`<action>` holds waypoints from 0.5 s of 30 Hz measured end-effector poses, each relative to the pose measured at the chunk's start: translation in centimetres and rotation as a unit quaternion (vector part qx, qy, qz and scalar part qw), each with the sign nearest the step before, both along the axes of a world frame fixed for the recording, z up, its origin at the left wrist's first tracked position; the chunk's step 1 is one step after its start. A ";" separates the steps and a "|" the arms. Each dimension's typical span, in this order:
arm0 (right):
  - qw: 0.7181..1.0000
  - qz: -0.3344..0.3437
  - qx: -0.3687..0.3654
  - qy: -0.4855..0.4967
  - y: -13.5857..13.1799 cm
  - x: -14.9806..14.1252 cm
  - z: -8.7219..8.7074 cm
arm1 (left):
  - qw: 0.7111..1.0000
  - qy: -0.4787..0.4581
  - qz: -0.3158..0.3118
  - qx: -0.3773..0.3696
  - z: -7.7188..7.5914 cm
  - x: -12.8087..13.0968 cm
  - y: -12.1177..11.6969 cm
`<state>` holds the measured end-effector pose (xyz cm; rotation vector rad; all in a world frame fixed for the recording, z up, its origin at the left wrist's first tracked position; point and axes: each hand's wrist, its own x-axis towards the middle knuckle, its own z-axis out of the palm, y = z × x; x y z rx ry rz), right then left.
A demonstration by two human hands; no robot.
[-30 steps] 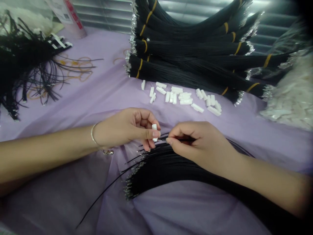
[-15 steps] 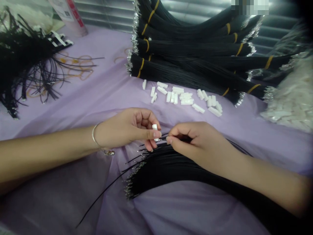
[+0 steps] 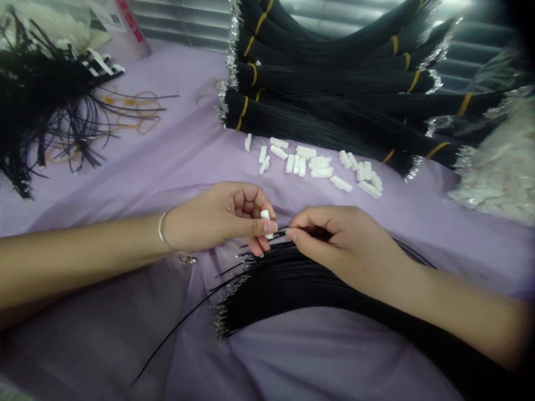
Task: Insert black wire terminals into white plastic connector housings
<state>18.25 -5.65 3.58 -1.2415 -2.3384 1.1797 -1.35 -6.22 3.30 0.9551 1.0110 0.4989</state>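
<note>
With the block as the clock's centre, the left hand (image 3: 209, 214) reaches in from 9 o'clock, its thumb and forefinger clamped on that small white block (image 3: 265, 215); the other fingers curl loosely behind and below it. The right hand (image 3: 351, 239) comes in from 3 o'clock, thumb and forefinger pinched together on what looks like a thin black wire (image 3: 282, 235), with the metal tip at the block's lower right edge, around 5 o'clock. Whether the tip sits inside the block or only against it, I cannot tell.

To do this well, I would pinch the wire close behind its metal tip so it cannot bend, line it up straight with the block, and leave the block's facing side free of the thumb. A gentle, even push should serve better than force.

Under the right hand, from 3 round to 7 o'clock, spreads a loose bundle of black wires (image 3: 284, 284), one stray wire (image 3: 167, 328) trailing out towards 7 o'clock. More white blocks (image 3: 321, 167) lie from 11 to 2 o'clock on the purple cloth (image 3: 334, 356). Beyond them, at 1 o'clock, are banded wire bundles (image 3: 334, 83); at 10 o'clock, a dark wire tangle (image 3: 45, 94).
</note>
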 end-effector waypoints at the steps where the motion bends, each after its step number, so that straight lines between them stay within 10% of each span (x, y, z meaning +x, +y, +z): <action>1: 1.000 0.000 0.001 0.001 0.0 0.0 0.0 | 1.000 0.001 -0.001 0.001 0.0 0.0 0.0; 15: 1.000 0.023 -0.011 -0.006 0.0 0.0 -0.2 | 1.000 0.012 0.004 0.006 0.0 0.2 -0.2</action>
